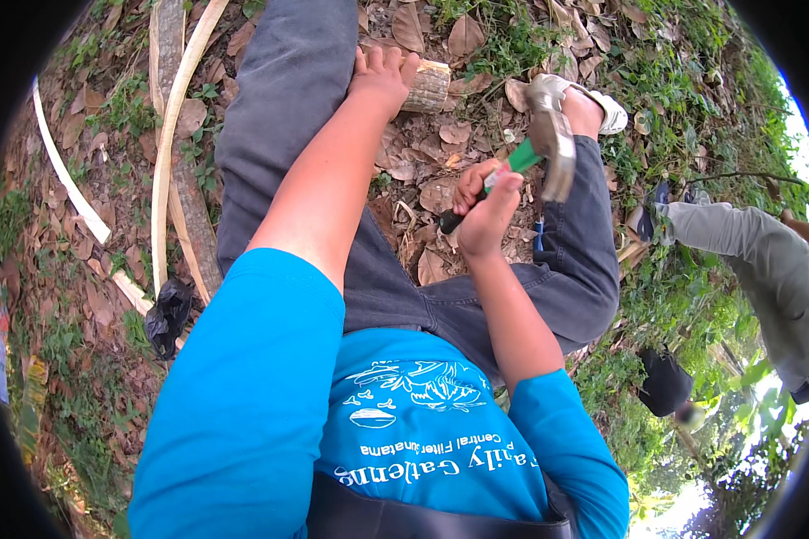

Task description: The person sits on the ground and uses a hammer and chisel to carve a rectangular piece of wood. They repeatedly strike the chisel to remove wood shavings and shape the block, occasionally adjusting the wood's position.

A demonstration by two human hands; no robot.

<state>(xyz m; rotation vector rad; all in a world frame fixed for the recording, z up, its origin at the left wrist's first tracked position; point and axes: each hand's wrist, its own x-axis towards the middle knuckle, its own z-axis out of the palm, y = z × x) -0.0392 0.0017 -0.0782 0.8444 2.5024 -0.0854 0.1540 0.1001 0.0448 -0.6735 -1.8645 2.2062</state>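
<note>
My left hand (382,83) reaches forward and rests over a short piece of log (425,88) with rough bark, its fingers curled over the wood. The log lies on the leaf-covered ground beside my left leg; the hand hides its left part. My right hand (487,211) is closed around the handle of a claw hammer (557,148). The handle is green with a black end, and the metal head is raised over my bent right leg, apart from the log.
Long pale strips of wood (166,162) lie at the left, near a black plastic bag (168,316). Dry leaves and green plants cover the ground. Another person in grey trousers (753,242) is at the right, close to a black bag (663,381).
</note>
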